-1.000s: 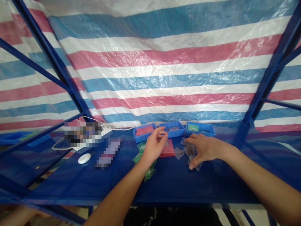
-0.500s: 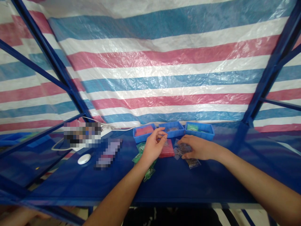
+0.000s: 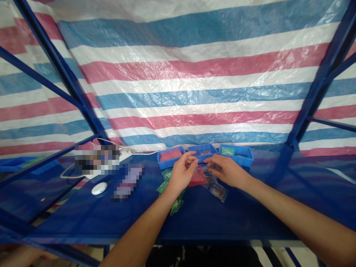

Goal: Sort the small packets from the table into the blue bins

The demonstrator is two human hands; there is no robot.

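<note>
My left hand (image 3: 183, 171) hovers over the left end of a red packet (image 3: 198, 178), its fingers curled and thumb drawn in close to them. What it pinches, if anything, is too small to make out. My right hand (image 3: 226, 170) is just to the right, fingers bent down and pinched on the edge of a clear plastic packet (image 3: 204, 166) between the hands. Below its fingers lie clear packets with dark contents (image 3: 219, 191), next to the red one. Green packets (image 3: 178, 204) lie partly hidden under my left wrist.
Three blue bins stand along the back: a left bin (image 3: 164, 164) with red packets, a middle bin (image 3: 213, 157) with clear ones, a right bin (image 3: 244, 161) with green ones. A white oval object (image 3: 99, 188) and blurred items lie on the blue table (image 3: 222, 226) to the left.
My right hand has shifted left, closer to my left hand, and come off the dark-filled packets. Those packets lie slightly farther left. My left hand has barely moved.
</note>
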